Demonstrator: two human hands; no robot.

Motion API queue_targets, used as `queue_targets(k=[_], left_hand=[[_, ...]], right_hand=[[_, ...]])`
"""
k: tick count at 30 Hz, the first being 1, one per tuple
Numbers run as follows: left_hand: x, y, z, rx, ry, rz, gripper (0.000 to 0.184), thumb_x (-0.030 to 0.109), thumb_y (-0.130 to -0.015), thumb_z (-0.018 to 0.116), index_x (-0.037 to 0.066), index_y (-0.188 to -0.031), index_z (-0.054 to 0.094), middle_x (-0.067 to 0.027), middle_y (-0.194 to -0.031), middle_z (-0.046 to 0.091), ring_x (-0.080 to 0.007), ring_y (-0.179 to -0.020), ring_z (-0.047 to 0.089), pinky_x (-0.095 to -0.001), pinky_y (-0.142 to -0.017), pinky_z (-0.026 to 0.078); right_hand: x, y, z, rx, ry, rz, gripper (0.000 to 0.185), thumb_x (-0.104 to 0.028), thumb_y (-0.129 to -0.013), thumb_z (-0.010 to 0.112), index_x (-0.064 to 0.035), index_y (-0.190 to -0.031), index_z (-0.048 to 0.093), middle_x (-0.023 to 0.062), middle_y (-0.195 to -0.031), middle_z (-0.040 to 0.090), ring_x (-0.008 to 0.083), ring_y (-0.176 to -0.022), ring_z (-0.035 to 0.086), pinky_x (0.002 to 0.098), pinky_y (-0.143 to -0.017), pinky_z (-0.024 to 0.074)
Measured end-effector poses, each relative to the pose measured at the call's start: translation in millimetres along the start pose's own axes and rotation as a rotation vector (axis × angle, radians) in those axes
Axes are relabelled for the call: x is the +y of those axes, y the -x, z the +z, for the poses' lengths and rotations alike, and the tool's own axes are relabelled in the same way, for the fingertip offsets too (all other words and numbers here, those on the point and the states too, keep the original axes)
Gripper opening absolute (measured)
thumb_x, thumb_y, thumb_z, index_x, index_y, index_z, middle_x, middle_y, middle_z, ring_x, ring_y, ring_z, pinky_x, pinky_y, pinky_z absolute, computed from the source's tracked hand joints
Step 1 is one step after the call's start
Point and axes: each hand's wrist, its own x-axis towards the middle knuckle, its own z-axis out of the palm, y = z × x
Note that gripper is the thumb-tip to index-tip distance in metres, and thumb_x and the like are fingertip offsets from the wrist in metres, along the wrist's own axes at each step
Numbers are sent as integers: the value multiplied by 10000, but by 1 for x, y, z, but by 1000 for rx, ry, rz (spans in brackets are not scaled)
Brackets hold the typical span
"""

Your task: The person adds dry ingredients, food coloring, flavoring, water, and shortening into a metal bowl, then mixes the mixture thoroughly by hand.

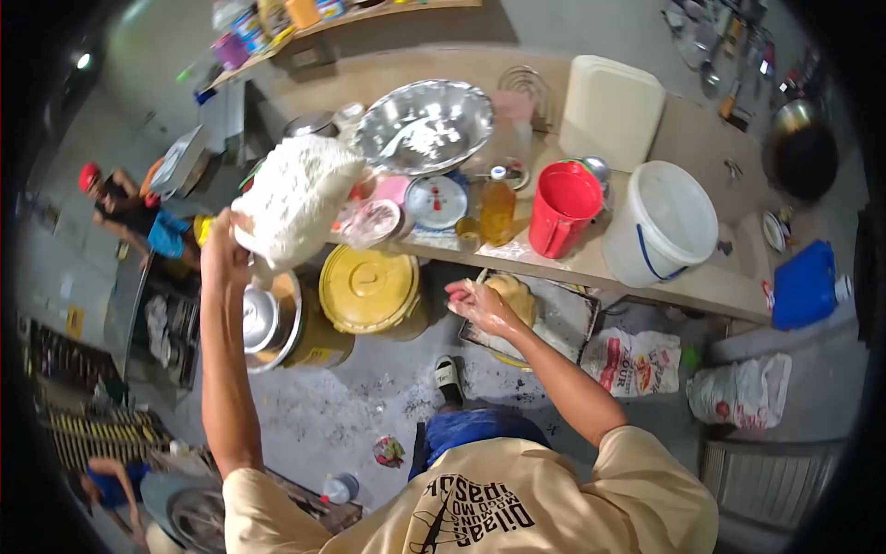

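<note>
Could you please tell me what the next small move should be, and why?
Probably bring the right hand up to support the bulky white bundle: only the left hand seems to hold it, gripping one side, while the right hand appears empty, lower down.

Mirror Metal, Shiny Plastic, Dull Cloth

The lumpy white mass [300,198] looks matt and rough, while the dough ball [514,294] appears smoother. Bright, mirror-glossy metal forms the mixing bowl [377,129]. The red pitcher [556,223] is glossy plastic; the white bucket [632,235] and yellow barrel lid [369,300] are smooth plastic with a softer sheen. The flour sack [637,363] is crinkled, paper or woven plastic. The T-shirt [572,475] is matt cloth, the floor [374,397] dull and speckled.
</note>
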Motion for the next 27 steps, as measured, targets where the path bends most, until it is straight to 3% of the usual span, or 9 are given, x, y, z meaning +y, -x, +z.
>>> queue_targets(k=[3, 5, 7, 9, 11, 16, 19, 22, 27], left_hand=[[27, -64, 80, -84, -116, 88, 223, 279, -776, 709, 57, -765, 698, -2, -632, 581, -113, -503, 440, -285, -512, 322], [34, -92, 137, -122, -212, 247, 351, 351, -769, 737, 4, -813, 751, -61, -703, 666, -173, -595, 584, -315, -598, 444], [49, -114, 177, 9, -713, 390, 485, 488, -772, 747, 13, -866, 782, -144, -816, 742, -259, -732, 706, -379, -711, 533], [51, -146, 214, 99, -1067, 548, 608, 632, -762, 726, 47, -912, 797, -181, -890, 767, -329, -802, 741, -443, -756, 559], [42, -174, 252, 71, -1221, 680, 577, 627, -751, 729, 86, -931, 816, -166, -872, 769, -334, -851, 750, -418, -794, 573], [18, -194, 314, -217, -1497, 1263, 489, 586, -793, 704, 105, -762, 785, -161, -752, 732, -310, -708, 723, -438, -689, 569], [1, -196, 340, -439, -1516, 1427, 297, 398, -762, 697, 114, -717, 773, -146, -738, 734, -305, -735, 728, -426, -734, 558], [-11, -203, 357, -665, -1498, 1630, 359, 470, -722, 746, 112, -704, 756, -159, -705, 711, -330, -715, 708, -432, -734, 561], [10, -215, 365, -622, -1492, 1643, 345, 457, -716, 738, 114, -683, 745, -172, -691, 695, -355, -714, 700, -455, -690, 546]], right_hand=[[-28, -34, -27, 147, -10, -59, 476, -157, -936, 712, 13, -1355, 565, 67, -1027, 660, 137, -889, 659, 293, -786, 549], [-30, -71, -29, 314, -65, -63, 519, -174, -933, 706, 39, -1373, 532, 110, -980, 681, 177, -847, 682, 333, -756, 565], [-42, -113, -33, 468, -281, 49, 634, -168, -929, 706, 32, -1459, 422, 104, -970, 668, 169, -795, 669, 299, -559, 563], [-69, -149, -38, 630, -412, 142, 704, -212, -952, 692, 26, -1508, 333, 138, -1031, 670, 192, -830, 685, 321, -538, 583], [-84, -177, -46, 638, -536, 153, 781, -267, -989, 644, -25, -1571, 183, 211, -1164, 601, 272, -916, 700, 405, -599, 629], [-83, -234, -57, 740, -707, 62, 527, -218, -1014, 587, -44, -1432, 318, 196, -1072, 624, 294, -765, 714, 414, -588, 637], [-80, -255, -61, 819, -728, 83, 403, -166, -1022, 552, -37, -1352, 361, 178, -968, 626, 291, -660, 698, 412, -553, 634], [-78, -257, -59, 848, -748, 81, 372, -122, -1019, 541, -27, -1337, 373, 175, -921, 621, 295, -625, 686, 425, -534, 637], [-75, -260, -68, 809, -844, 81, 414, -78, -1000, 566, -21, -1345, 344, 200, -884, 616, 322, -605, 683, 469, -546, 651]])
